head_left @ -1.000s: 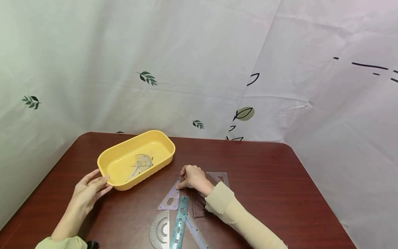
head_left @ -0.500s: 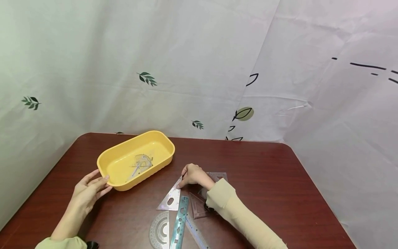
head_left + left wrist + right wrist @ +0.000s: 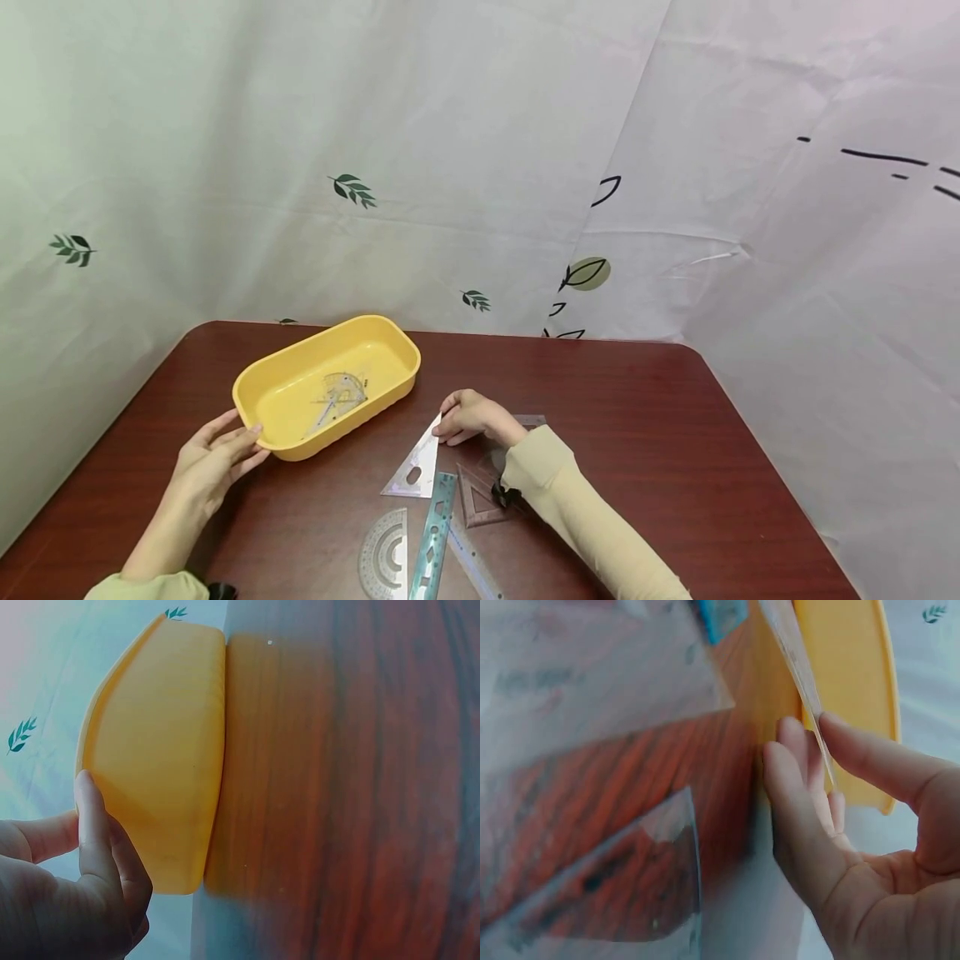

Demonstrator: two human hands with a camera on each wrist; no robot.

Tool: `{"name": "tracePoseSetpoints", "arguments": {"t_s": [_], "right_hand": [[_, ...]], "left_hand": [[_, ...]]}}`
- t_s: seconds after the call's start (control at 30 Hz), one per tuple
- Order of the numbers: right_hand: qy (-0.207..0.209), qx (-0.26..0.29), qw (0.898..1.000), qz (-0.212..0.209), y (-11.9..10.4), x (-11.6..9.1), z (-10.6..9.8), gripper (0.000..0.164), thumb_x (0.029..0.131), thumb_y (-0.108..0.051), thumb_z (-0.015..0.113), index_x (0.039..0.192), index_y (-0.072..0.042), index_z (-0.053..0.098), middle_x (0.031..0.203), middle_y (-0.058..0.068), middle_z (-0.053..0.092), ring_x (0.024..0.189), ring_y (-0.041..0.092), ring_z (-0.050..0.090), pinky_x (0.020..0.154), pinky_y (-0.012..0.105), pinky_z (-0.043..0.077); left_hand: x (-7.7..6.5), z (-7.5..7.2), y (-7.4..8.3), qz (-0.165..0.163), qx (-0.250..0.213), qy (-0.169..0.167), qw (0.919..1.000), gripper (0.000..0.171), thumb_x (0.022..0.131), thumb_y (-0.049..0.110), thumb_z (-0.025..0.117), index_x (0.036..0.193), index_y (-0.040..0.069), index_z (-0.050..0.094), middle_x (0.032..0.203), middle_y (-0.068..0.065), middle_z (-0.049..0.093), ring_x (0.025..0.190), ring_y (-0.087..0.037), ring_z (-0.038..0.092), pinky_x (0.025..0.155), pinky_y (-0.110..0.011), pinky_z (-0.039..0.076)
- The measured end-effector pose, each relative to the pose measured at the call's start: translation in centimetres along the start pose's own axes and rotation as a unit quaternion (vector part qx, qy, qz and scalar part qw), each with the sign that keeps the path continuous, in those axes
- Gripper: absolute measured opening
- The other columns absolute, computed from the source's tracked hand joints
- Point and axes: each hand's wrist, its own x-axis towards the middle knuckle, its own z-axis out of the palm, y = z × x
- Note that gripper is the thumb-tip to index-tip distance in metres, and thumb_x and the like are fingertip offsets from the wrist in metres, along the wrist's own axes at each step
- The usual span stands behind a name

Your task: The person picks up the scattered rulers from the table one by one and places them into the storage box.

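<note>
My right hand (image 3: 476, 415) pinches the top corner of a clear set square (image 3: 418, 467) between thumb and fingers; the square is tilted up in the head view. In the right wrist view its thin edge (image 3: 799, 664) runs down into the pinch. My left hand (image 3: 213, 462) grips the near left end of a yellow plastic tray (image 3: 300, 450), thumb at the rim. Inside the tray lie clear pieces, one a small protractor (image 3: 347, 390). In the left wrist view the tray's yellow side wall (image 3: 161, 750) rises beside the fingers.
A clear protractor (image 3: 385, 554), a blue ruler (image 3: 433, 537) and a clear ruler (image 3: 474, 560) lie on the dark red table (image 3: 637, 417). Brownish clear set squares (image 3: 480, 500) lie under the right forearm, partly hidden. A pale leaf-patterned curtain (image 3: 450, 167) hangs behind and beside the table.
The right hand has risen slightly and moved a little right, and the set square in it has tilted up from the table. The left hand and tray stay nearly where they were.
</note>
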Motion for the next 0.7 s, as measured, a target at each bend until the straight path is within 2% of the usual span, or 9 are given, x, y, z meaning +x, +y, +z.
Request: {"name": "tracePoseSetpoints", "arguments": {"t_s": [0.23, 0.43, 0.6, 0.7], "right_hand": [[-0.056, 0.07, 0.996, 0.002, -0.1, 0.3, -0.3, 0.019, 0.089, 0.007, 0.059, 0.106, 0.003, 0.052, 0.08, 0.008, 0.059, 0.069, 0.014, 0.063, 0.07, 0.031, 0.063], [-0.111, 0.117, 0.987, -0.001, -0.3, 0.6, -0.6, 0.018, 0.094, 0.008, 0.051, 0.111, 0.004, 0.049, 0.083, 0.008, 0.059, 0.074, 0.014, 0.063, 0.08, 0.033, 0.061], [-0.12, 0.14, 0.983, -0.005, -0.8, 0.5, -0.6, 0.03, 0.096, 0.006, 0.049, 0.125, 0.011, 0.043, 0.084, 0.005, 0.059, 0.076, 0.013, 0.063, 0.087, 0.034, 0.059], [-0.117, 0.154, 0.981, -0.009, -1.3, 0.5, -0.4, 0.031, 0.096, 0.005, 0.049, 0.126, 0.011, 0.045, 0.085, 0.005, 0.058, 0.077, 0.013, 0.063, 0.089, 0.034, 0.058]], "left_hand": [[0.0, -0.1, 0.0, 0.005, 0.0, -0.003, 1.0, 0.042, 0.092, 0.001, 0.062, 0.112, 0.03, 0.038, 0.08, 0.012, 0.066, 0.074, -0.004, 0.068, 0.066, -0.02, 0.061], [0.0, 0.0, -0.1, 0.009, -0.006, -0.004, 0.9999, 0.042, 0.092, 0.001, 0.062, 0.112, 0.029, 0.039, 0.079, 0.012, 0.067, 0.073, -0.004, 0.068, 0.065, -0.02, 0.061], [0.0, -0.1, -0.1, 0.009, -0.006, -0.005, 0.9999, 0.042, 0.092, 0.0, 0.062, 0.112, 0.029, 0.039, 0.08, 0.012, 0.067, 0.073, -0.004, 0.068, 0.065, -0.021, 0.061], [0.0, 0.0, -0.1, 0.007, -0.006, -0.003, 1.0, 0.042, 0.092, 0.0, 0.062, 0.112, 0.029, 0.039, 0.079, 0.012, 0.067, 0.072, -0.004, 0.068, 0.065, -0.02, 0.061]]}}
